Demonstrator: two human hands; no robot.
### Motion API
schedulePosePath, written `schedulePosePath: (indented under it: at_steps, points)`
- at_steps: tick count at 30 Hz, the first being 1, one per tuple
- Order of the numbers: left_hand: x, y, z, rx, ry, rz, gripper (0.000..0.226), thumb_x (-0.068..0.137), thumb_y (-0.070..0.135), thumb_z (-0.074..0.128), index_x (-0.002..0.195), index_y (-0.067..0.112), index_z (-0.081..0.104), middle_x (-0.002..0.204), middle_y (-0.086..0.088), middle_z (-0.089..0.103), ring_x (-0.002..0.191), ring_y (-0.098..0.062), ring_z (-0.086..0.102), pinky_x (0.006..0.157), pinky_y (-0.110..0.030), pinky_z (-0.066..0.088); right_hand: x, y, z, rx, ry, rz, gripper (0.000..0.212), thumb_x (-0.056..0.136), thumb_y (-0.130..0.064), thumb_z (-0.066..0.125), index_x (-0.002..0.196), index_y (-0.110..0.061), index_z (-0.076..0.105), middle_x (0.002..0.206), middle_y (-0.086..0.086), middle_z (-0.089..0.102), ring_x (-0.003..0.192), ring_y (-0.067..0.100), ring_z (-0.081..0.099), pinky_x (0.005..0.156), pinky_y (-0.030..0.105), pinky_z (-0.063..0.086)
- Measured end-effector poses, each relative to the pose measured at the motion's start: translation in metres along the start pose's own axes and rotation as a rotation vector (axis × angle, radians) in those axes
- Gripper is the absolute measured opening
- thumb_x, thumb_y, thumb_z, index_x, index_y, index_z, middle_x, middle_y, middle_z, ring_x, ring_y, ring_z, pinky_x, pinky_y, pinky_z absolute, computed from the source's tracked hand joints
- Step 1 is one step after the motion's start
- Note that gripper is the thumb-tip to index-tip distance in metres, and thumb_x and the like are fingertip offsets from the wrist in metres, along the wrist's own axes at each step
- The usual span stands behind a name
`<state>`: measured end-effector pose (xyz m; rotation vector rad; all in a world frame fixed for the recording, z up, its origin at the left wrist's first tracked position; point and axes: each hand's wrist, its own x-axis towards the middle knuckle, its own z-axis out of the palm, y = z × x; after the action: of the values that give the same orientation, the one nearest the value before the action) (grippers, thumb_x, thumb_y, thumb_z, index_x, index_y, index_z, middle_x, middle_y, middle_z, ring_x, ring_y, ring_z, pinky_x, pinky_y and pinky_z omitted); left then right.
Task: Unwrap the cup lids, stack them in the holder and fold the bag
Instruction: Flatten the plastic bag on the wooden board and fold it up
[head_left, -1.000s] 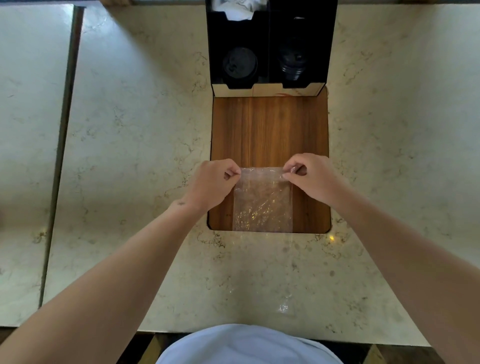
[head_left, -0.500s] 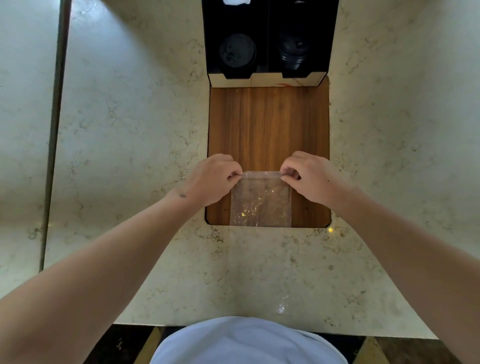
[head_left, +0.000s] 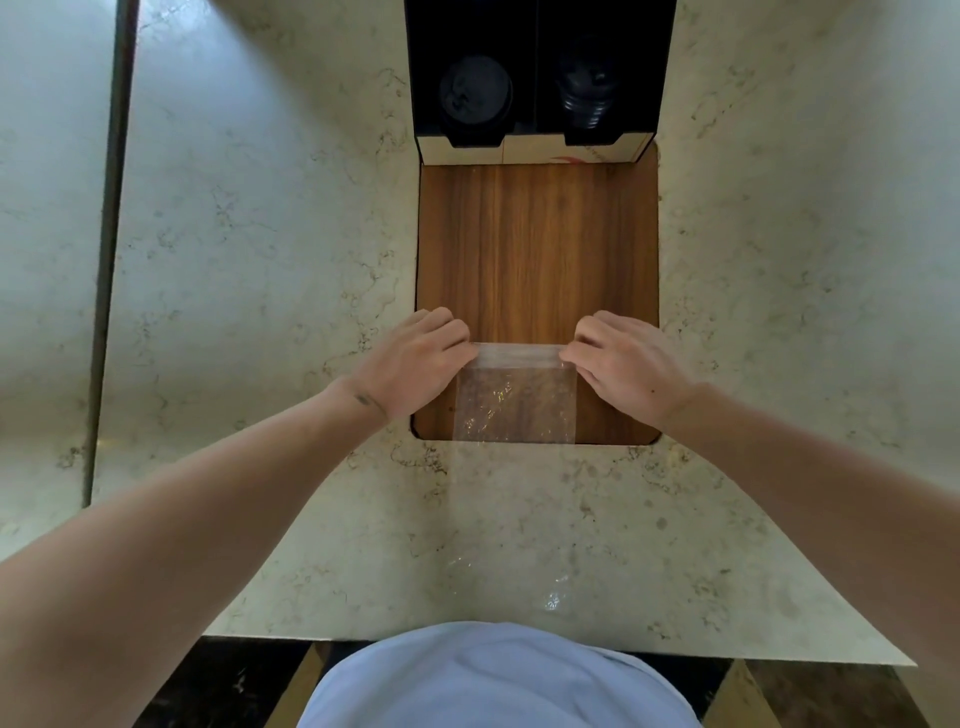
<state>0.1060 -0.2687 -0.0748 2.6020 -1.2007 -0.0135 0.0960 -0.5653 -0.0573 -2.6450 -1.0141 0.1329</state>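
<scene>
Your clear, crinkled plastic bag (head_left: 514, 402) lies flat with its long axis running from you toward twelve o'clock, its near part almost invisible against the pale marble counter (head_left: 260, 260), its far part on the brown wooden inset board (head_left: 537, 249). Your left hand (head_left: 415, 364) and right hand (head_left: 626, 364) each pinch a far corner, folding that edge over. At twelve o'clock, the black two-slot cardboard holder (head_left: 535, 150) is cut off; its black round cup lids (head_left: 475, 96) sit murky in shadow.
</scene>
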Motion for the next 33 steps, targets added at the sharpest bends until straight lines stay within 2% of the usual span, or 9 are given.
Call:
schedulePosePath:
  at_steps: [5, 8, 11, 17, 19, 22, 24, 30, 33]
  points:
    - [-0.008, 0.003, 0.000, 0.079, -0.045, 0.002, 0.020, 0.092, -0.001, 0.064, 0.111, 0.001, 0.070, 0.105, -0.013, 0.068, 0.091, -0.031, 0.061, 0.077, -0.043, 0.054, -0.007, -0.001, 0.001, -0.038, -0.027, 0.002, 0.017, 0.086, 0.001, 0.075, 0.103, -0.002, 0.078, 0.095, 0.012, 0.068, 0.081, 0.029, 0.064, 0.061, 0.043, 0.055]
    - [-0.018, 0.010, -0.003, 0.057, -0.092, -0.117, 0.037, 0.099, 0.023, 0.049, 0.127, 0.003, 0.063, 0.123, -0.012, 0.062, 0.100, -0.029, 0.056, 0.085, -0.041, 0.050, -0.018, -0.005, 0.002, -0.015, -0.033, 0.046, 0.028, 0.098, -0.019, 0.058, 0.117, -0.008, 0.075, 0.111, 0.006, 0.066, 0.093, 0.023, 0.059, 0.071, 0.040, 0.052]
    - [-0.019, 0.021, -0.004, 0.018, -0.058, -0.278, 0.041, 0.103, 0.034, 0.043, 0.123, 0.008, 0.068, 0.124, -0.010, 0.063, 0.101, -0.030, 0.056, 0.086, -0.043, 0.049, -0.024, -0.012, 0.005, 0.026, -0.008, 0.156, 0.036, 0.103, -0.030, 0.048, 0.113, -0.013, 0.078, 0.117, 0.005, 0.065, 0.098, 0.023, 0.057, 0.074, 0.040, 0.050]
    - [0.003, 0.031, -0.004, -0.209, -0.039, -0.612, 0.023, 0.099, 0.035, 0.062, 0.106, 0.016, 0.072, 0.108, -0.001, 0.060, 0.102, -0.021, 0.055, 0.085, -0.037, 0.051, -0.012, -0.020, 0.016, 0.163, 0.051, 0.448, 0.024, 0.089, -0.036, 0.076, 0.100, -0.015, 0.080, 0.110, 0.004, 0.065, 0.100, 0.024, 0.057, 0.082, 0.046, 0.054]
    - [0.008, 0.031, -0.002, -0.289, -0.043, -0.713, 0.027, 0.096, 0.034, 0.066, 0.116, 0.016, 0.064, 0.115, -0.001, 0.058, 0.108, -0.020, 0.054, 0.088, -0.035, 0.049, -0.007, -0.021, 0.020, 0.190, 0.046, 0.531, 0.027, 0.082, -0.037, 0.082, 0.099, -0.018, 0.074, 0.110, 0.002, 0.061, 0.102, 0.023, 0.055, 0.084, 0.042, 0.052]
    - [0.011, 0.031, -0.003, -0.413, -0.080, -0.792, 0.048, 0.092, 0.032, 0.073, 0.133, 0.016, 0.054, 0.123, -0.001, 0.056, 0.113, -0.019, 0.052, 0.090, -0.033, 0.046, -0.004, -0.021, 0.023, 0.212, 0.012, 0.627, 0.044, 0.079, -0.039, 0.085, 0.115, -0.022, 0.066, 0.118, 0.004, 0.057, 0.109, 0.024, 0.052, 0.089, 0.040, 0.046]
    - [0.009, 0.029, -0.005, -0.442, -0.116, -0.789, 0.046, 0.089, 0.030, 0.075, 0.129, 0.017, 0.055, 0.118, 0.001, 0.055, 0.112, -0.018, 0.051, 0.090, -0.032, 0.044, -0.002, -0.019, 0.022, 0.213, -0.029, 0.649, 0.048, 0.080, -0.039, 0.084, 0.120, -0.024, 0.063, 0.122, 0.004, 0.056, 0.113, 0.024, 0.050, 0.091, 0.038, 0.042]
    - [0.010, 0.022, -0.009, -0.459, -0.250, -0.744, 0.030, 0.085, 0.028, 0.080, 0.108, 0.022, 0.061, 0.111, 0.002, 0.053, 0.109, -0.019, 0.048, 0.091, -0.036, 0.045, 0.004, -0.015, 0.018, 0.248, -0.112, 0.635, 0.028, 0.081, -0.037, 0.083, 0.093, -0.032, 0.057, 0.112, -0.007, 0.049, 0.106, 0.013, 0.040, 0.088, 0.034, 0.037]
    - [0.007, 0.020, -0.008, -0.428, -0.238, -0.702, 0.025, 0.085, 0.028, 0.079, 0.097, 0.024, 0.057, 0.103, 0.004, 0.058, 0.102, -0.018, 0.048, 0.080, -0.029, 0.039, 0.002, -0.016, 0.017, 0.276, -0.121, 0.603, 0.026, 0.085, -0.033, 0.080, 0.088, -0.029, 0.054, 0.098, -0.011, 0.057, 0.095, 0.014, 0.050, 0.075, 0.027, 0.039]
